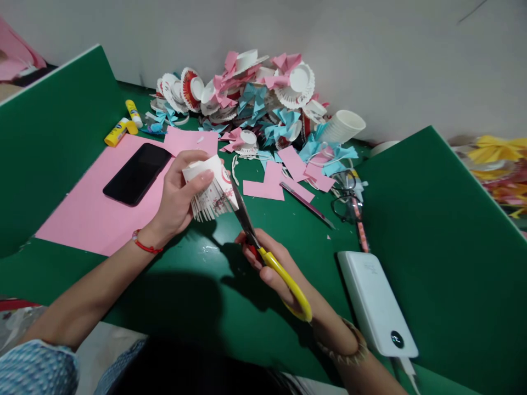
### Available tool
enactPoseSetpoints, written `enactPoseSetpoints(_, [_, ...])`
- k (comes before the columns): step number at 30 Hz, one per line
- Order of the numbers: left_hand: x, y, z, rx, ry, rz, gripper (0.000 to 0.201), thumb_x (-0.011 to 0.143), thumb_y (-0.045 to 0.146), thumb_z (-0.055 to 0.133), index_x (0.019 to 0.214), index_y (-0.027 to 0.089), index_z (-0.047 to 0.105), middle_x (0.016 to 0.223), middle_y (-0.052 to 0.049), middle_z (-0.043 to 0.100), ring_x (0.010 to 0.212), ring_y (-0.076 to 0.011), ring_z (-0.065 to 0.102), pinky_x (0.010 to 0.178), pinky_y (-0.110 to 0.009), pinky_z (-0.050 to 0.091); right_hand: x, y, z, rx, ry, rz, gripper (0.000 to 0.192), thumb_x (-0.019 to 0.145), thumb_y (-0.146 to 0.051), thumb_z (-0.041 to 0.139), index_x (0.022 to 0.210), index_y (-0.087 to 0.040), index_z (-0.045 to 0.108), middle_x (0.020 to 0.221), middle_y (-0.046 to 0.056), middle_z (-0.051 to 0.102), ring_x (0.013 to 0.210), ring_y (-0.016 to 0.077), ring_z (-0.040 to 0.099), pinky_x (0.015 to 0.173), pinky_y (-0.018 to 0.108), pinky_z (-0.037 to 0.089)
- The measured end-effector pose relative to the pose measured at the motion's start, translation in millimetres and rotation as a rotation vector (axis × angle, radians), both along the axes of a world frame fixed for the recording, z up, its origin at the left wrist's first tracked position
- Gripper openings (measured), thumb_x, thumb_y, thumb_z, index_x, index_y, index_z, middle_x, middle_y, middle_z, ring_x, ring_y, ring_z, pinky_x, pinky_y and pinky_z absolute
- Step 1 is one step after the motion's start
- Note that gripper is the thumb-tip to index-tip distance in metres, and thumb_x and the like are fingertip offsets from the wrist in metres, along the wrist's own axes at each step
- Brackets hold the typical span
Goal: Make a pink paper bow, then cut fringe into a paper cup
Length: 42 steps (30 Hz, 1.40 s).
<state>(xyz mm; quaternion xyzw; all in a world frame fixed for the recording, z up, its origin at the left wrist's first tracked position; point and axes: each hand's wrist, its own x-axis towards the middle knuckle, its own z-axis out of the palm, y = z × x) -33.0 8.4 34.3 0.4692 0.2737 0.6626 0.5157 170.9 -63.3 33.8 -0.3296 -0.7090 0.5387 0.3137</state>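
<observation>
My left hand (181, 189) grips a white paper cup (216, 189) with a printed red and branch pattern. Its lower edge is cut into a fringe of thin strips that hang down. In my right hand (275, 263) is a pair of scissors (284, 280) with yellow and red handles, my fingers through the loops. The scissor blades point up and to the left and meet the right side of the cup. Whether the blades are cutting into the paper I cannot tell.
Behind lies a heap of small paper-cup hats (300, 79) with pink and blue bows. A black phone (138, 173) rests on pink paper (90, 203), with glue sticks (117, 131) nearby. Rightward are a pen (307, 204), glasses (347, 195) and a white power bank (376, 302). Green partitions (448, 247) flank the table.
</observation>
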Motion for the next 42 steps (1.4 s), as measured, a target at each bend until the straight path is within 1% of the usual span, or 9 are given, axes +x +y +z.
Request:
enactPoseSetpoints(10, [2.1, -1.8, 2.4, -0.025, 0.001, 0.039, 0.033, 0.066, 0.038, 0.08, 0.089, 0.025, 0.061, 0.079, 0.003, 0.061, 0.062, -0.0091, 0.062, 0.053, -0.019, 0.051, 1.2, -0.2, 0.3, 0.018, -0.026, -0.014, 0.063, 0.081, -0.076, 0.041, 0.104, -0.018, 0.05, 0.068, -0.003, 0.04, 0.058, 0.0119, 0.034, 0.054, 0.026, 0.03])
enactPoseSetpoints(15, [3.2, -2.4, 2.0, -0.026, 0.005, 0.031, 0.033, 0.066, 0.037, 0.079, 0.09, 0.024, 0.06, 0.087, 0.001, 0.065, 0.066, -0.0102, 0.064, 0.055, -0.02, 0.053, 0.6, -0.3, 0.8, 0.017, -0.026, -0.015, 0.063, 0.082, -0.076, 0.04, 0.104, -0.018, 0.05, 0.067, -0.004, 0.039, 0.058, 0.0116, 0.033, 0.054, 0.026, 0.03])
enactPoseSetpoints(18, [3.1, -2.3, 1.6, -0.026, 0.012, 0.014, 0.034, 0.067, 0.038, 0.079, 0.09, 0.024, 0.059, 0.088, 0.001, 0.065, 0.066, -0.0102, 0.064, 0.056, -0.02, 0.053, 0.0, -0.4, 0.8, 0.015, -0.03, -0.03, 0.063, 0.082, -0.076, 0.04, 0.103, -0.018, 0.051, 0.067, -0.003, 0.04, 0.057, 0.0117, 0.034, 0.053, 0.026, 0.03])
enactPoseSetpoints(26, [2.6, -1.9, 1.7, -0.042, -0.005, 0.021, 0.03, 0.07, 0.045, 0.075, 0.088, 0.024, 0.063, 0.084, 0.001, 0.065, 0.064, -0.0098, 0.061, 0.055, -0.021, 0.05, 1.3, 0.5, 0.1, 0.076, -0.093, -0.059, 0.065, 0.08, -0.078, 0.04, 0.098, -0.017, 0.053, 0.063, -0.004, 0.039, 0.054, 0.011, 0.033, 0.05, 0.025, 0.028])
enactPoseSetpoints(30, [3.0, -1.3, 0.5, -0.038, -0.004, 0.03, 0.028, 0.069, 0.043, 0.076, 0.086, 0.025, 0.064, 0.088, 0.0, 0.065, 0.07, -0.0108, 0.061, 0.06, -0.022, 0.051, 3.0, 1.3, 0.0, 0.096, -0.14, -0.052, 0.066, 0.08, -0.078, 0.038, 0.097, -0.016, 0.053, 0.063, -0.004, 0.038, 0.054, 0.011, 0.033, 0.05, 0.025, 0.028])
enactPoseSetpoints(34, [3.8, -1.6, -0.9, -0.046, -0.016, 0.037, 0.026, 0.069, 0.043, 0.077, 0.084, 0.025, 0.065, 0.091, 0.0, 0.063, 0.079, -0.0123, 0.063, 0.068, -0.024, 0.053, 4.0, 2.1, -2.9, 0.092, -0.134, -0.048, 0.067, 0.079, -0.079, 0.038, 0.098, -0.017, 0.054, 0.061, -0.005, 0.037, 0.053, 0.0106, 0.031, 0.049, 0.025, 0.026])
enactPoseSetpoints(42, [3.8, -1.2, -2.8, -0.037, -0.01, 0.031, 0.026, 0.071, 0.042, 0.074, 0.085, 0.025, 0.061, 0.092, 0.0, 0.064, 0.084, -0.0152, 0.065, 0.07, -0.027, 0.055, 3.2, 2.0, -4.9, 0.062, -0.121, -0.067, 0.067, 0.079, -0.08, 0.04, 0.097, -0.017, 0.055, 0.06, -0.005, 0.038, 0.052, 0.0105, 0.032, 0.049, 0.025, 0.027])
